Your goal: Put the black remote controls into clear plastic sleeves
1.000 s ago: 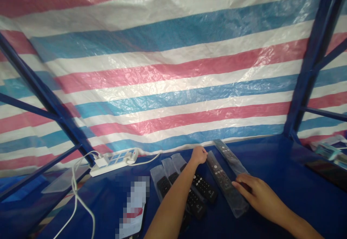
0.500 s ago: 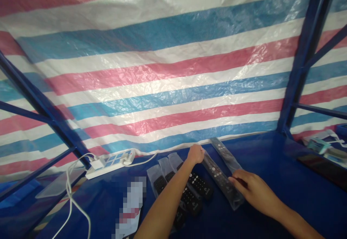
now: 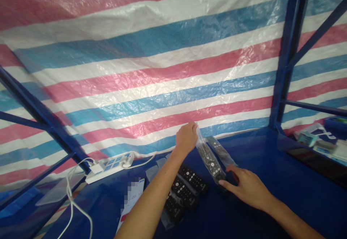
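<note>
A black remote control (image 3: 212, 163) in a clear plastic sleeve (image 3: 200, 136) slants between my hands, its upper end raised. My left hand (image 3: 187, 137) pinches the sleeve's top end. At the lower end my right hand (image 3: 245, 186) has its thumb on the remote, with the fingers curled on the far side. Just right of it, a second sleeved remote (image 3: 217, 148) lies on the blue table, partly behind my right hand. Under my left forearm lie several more remotes (image 3: 193, 181) in frosted sleeves, partly hidden.
A white power strip (image 3: 110, 166) with plugged-in cables (image 3: 71, 195) stands at the left back. Near my left forearm lies a partly blurred phone-like item (image 3: 132, 199). On the right are a dark flat panel (image 3: 316, 165) and small packages (image 3: 309, 138). Blue frame posts (image 3: 284, 62) flank a striped tarp (image 3: 162, 69).
My left hand has risen, lifting the sleeve's top end off the table. My right hand has shifted slightly left to the remote's lower end. The camera view has turned a little right.
</note>
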`<state>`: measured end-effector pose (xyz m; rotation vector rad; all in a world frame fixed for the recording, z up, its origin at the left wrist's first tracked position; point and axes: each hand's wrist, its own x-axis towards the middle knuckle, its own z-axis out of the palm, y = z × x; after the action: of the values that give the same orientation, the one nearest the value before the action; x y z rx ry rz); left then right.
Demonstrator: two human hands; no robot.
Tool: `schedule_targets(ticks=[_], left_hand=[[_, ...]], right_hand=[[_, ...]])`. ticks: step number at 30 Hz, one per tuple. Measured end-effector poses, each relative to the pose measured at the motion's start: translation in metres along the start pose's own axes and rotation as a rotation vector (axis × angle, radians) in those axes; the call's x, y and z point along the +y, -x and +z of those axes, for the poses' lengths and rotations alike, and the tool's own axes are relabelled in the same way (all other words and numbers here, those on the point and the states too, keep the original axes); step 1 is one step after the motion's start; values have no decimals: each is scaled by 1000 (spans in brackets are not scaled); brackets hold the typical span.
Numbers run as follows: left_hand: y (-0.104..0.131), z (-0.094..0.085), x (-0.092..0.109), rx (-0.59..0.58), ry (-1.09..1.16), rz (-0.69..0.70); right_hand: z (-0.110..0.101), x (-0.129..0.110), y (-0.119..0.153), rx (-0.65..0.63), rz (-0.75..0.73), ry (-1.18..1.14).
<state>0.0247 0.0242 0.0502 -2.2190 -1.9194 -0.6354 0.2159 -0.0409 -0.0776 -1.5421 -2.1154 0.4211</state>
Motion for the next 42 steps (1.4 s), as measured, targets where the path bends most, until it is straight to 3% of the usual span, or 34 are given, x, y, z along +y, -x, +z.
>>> schedule_targets(ticks=[6, 12, 16, 19, 22, 24, 27, 29, 33, 35, 38, 42], left_hand=[[1, -17, 15, 111, -12, -12], [-6, -27, 12, 177, 16, -22], [-11, -42, 1, 305, 105, -19], [-15, -63, -13, 442, 210, 45], [-21, -86, -34, 590, 374, 89], [-28, -90, -52, 636, 505, 48], [-33, -66, -74, 470, 549, -122], [-29, -30, -80, 246, 458, -198], [-4, 48, -80, 9, 353, -196], [8, 75, -82, -70, 284, -206], [16, 93, -91, -159, 189, -216], [15, 98, -104, -239, 107, -206]], right_hand=[[5, -15, 6, -93, -15, 42], [12, -13, 6, -82, -16, 72], [12, -12, 6, -63, -11, 71], [9, -11, 6, -67, 2, 78], [5, -8, 4, -68, 24, 86], [2, -4, 2, -42, 47, 77], [-4, 1, -3, 15, 98, 60], [-9, 4, -7, 48, 136, 59], [-19, 3, -11, 81, 164, 51], [-22, 0, -12, 59, 128, 47], [-23, -10, -13, -22, 31, 59], [-16, -28, -16, -119, -49, 125]])
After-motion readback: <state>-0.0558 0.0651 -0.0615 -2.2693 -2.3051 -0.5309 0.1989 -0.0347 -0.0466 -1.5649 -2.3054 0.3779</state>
